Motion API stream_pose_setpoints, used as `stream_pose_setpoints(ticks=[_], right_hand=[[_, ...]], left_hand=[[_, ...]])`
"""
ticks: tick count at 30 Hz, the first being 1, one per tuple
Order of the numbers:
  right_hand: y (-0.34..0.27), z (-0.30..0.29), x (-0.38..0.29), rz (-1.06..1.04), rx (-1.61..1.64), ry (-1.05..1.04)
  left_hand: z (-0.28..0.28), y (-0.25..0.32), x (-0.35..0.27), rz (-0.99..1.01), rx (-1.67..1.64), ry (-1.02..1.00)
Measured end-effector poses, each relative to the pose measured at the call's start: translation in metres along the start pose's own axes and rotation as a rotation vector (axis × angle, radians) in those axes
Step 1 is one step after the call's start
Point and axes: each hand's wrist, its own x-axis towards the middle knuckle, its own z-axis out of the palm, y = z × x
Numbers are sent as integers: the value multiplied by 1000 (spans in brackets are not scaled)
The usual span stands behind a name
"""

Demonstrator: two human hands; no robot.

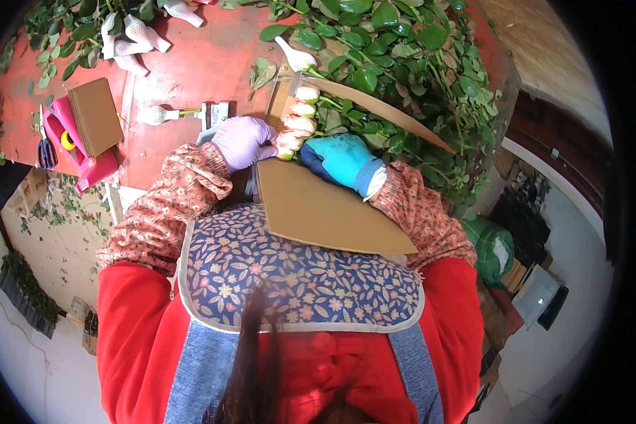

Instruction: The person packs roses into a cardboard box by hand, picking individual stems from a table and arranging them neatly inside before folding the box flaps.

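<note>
Pale pink roses lie in a row on cardboard, their leafy stems pointing right. My left hand, in a thin lilac glove, has its fingertips at the lowest rose head; whether it grips it cannot be told. My right hand, in a blue work glove, rests curled beside the same bloom, over the stems; its fingertips are hidden. Below both hands a brown cardboard sheet slopes towards my apron. A curved cardboard strip arches over the stems. Left of the roses stands a metal stapler-like tool.
A rose in a white net sleeve lies by the metal tool, another above the row. Scissors, a pink holder and stacked cardboard pieces are at the left. Leafy stems heap the right side of the red table.
</note>
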Motion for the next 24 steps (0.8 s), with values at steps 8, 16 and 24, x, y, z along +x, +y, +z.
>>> stream_pose_setpoints(ticks=[8,16,24], right_hand=[[-3,-2,-2,11,21,28],[2,2,-4,-47,28,74],[7,0,1,-40,24,4]], left_hand=[[7,8,3,-97,-56,19],[6,16,0,-126,-86,28],[-27,20,-20,397,412,166]])
